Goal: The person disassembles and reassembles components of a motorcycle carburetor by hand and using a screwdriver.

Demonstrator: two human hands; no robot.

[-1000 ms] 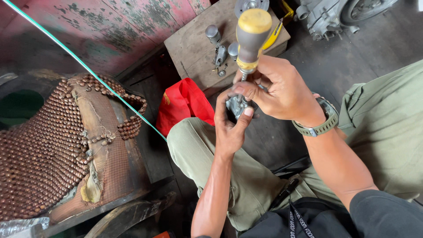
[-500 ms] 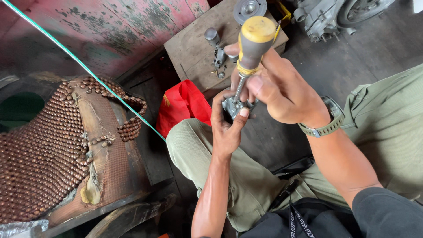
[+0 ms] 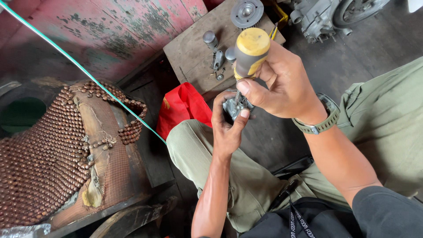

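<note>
My left hand (image 3: 227, 128) grips a small grey metal engine part (image 3: 234, 107) above my left knee. A screwdriver (image 3: 249, 50) with a yellow and dark handle stands upright in my right hand (image 3: 284, 83), its thin shaft going down into the top of the metal part. My right thumb rests beside the shaft. A green watch (image 3: 321, 121) sits on my right wrist. Most of the part is hidden by my fingers.
A wooden board (image 3: 191, 48) ahead carries several small metal pieces and a round pulley (image 3: 246, 12). A grey engine casing (image 3: 326, 15) lies at the top right. A red bag (image 3: 183, 105) lies by my knee. A brown beaded seat cover (image 3: 48, 154) and a green cord (image 3: 83, 70) are at left.
My right hand has turned on the screwdriver handle, and both hands with the metal part have shifted slightly in view.
</note>
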